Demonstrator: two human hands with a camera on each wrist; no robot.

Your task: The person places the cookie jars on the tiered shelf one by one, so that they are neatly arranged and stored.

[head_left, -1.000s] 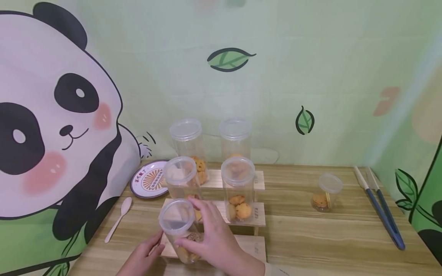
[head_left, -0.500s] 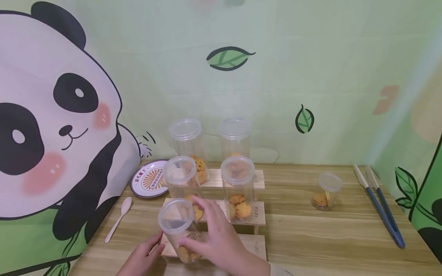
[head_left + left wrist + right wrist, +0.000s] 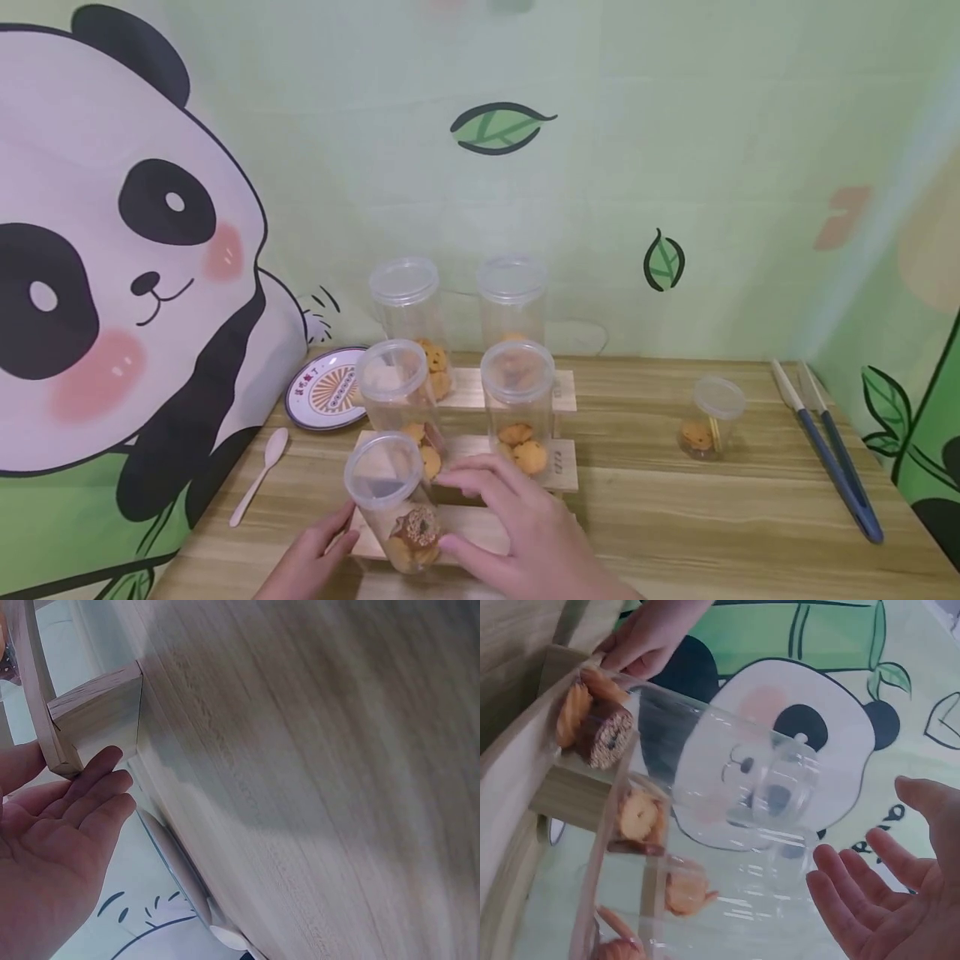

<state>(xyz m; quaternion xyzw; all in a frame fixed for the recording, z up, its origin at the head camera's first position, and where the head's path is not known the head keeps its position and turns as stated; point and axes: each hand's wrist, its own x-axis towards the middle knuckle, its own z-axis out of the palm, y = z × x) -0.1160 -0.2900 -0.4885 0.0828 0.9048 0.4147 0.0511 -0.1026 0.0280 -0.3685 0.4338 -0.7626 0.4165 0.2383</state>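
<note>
A tall clear jar (image 3: 385,467) with a lid stands on the lowest step of a wooden tiered stand (image 3: 480,523). Cookies (image 3: 416,533) lie at its bottom, one of them a chocolate ring with nut bits. My right hand (image 3: 521,533) is just right of this jar, thumb and fingers spread apart with nothing held; the right wrist view shows the palm (image 3: 892,900) facing the jars. At the stand's left end, my left hand (image 3: 309,557) holds the lowest step, with thumb and fingers on either side of the board end (image 3: 64,754) in the left wrist view.
Several more lidded cookie jars (image 3: 517,400) stand on the upper steps. To the left are a patterned plate (image 3: 322,400) and a white spoon (image 3: 260,475). Right of the stand are a small lidded jar (image 3: 708,421) and blue-handled tongs (image 3: 832,458). A panda-print cloth (image 3: 600,167) hangs behind.
My right hand has let go of the front jar and drawn away to the right, uncovering its cookies. The jar and my left hand have kept their places.
</note>
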